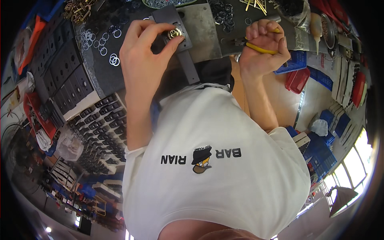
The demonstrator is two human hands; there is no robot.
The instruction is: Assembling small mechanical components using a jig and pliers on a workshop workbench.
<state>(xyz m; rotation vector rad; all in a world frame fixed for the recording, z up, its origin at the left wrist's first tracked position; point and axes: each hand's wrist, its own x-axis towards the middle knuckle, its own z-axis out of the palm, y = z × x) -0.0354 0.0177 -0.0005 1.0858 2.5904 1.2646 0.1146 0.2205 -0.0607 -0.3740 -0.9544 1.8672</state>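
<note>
White shirt fabric (216,172) fills the foreground, nearest the lens; beyond it, the left hand (146,52) is pinched by thumb and fingertips around a small brass-coloured fitting (175,33), which is seated on a dark grey metal plate (180,44) lying on the workbench (100,76); the right hand (264,46) is clenched around yellow-handled pliers (260,49). The fitting is judged small, light, rigid and smooth, so likely slippery; it is best taken at its rim with the fingertips; the plate is judged stiff and heavier, best gripped along its edges. Loose metal rings (105,50) are scattered just left.
</note>
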